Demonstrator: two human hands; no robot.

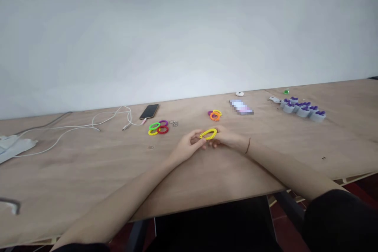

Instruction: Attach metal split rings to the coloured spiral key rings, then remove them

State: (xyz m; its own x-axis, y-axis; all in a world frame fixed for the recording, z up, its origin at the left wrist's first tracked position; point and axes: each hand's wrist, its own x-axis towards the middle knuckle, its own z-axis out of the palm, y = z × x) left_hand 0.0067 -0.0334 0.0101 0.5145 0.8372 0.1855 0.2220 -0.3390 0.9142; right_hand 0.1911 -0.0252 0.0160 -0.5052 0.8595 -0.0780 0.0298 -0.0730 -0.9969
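Observation:
Between my two hands, just above the wooden table point(224, 173), is a yellow spiral coil bracelet point(210, 134). My left hand point(191, 142) pinches its left side with thumb and fingers. At its right side, my right hand point(226, 136) grips it, with some fingers curled below and partly hidden. Beyond my left hand lies a group of coil bracelets: green point(154, 126), purple point(163, 123), red point(162, 130) and yellow point(153, 132). Small metal rings point(174, 123) lie beside them. Past my right hand is another cluster, with an orange coil bracelet point(215, 116) in front of purple and yellow ones.
A dark phone point(149, 111) with a white cable point(112, 122) lies at the back left. A blurred-out phone-like item point(241, 107) and a white earbud-case-like object point(239, 94) lie behind. Several white pots with purple tops point(303, 110) stand right. A white plug strip point(17, 145) is far left.

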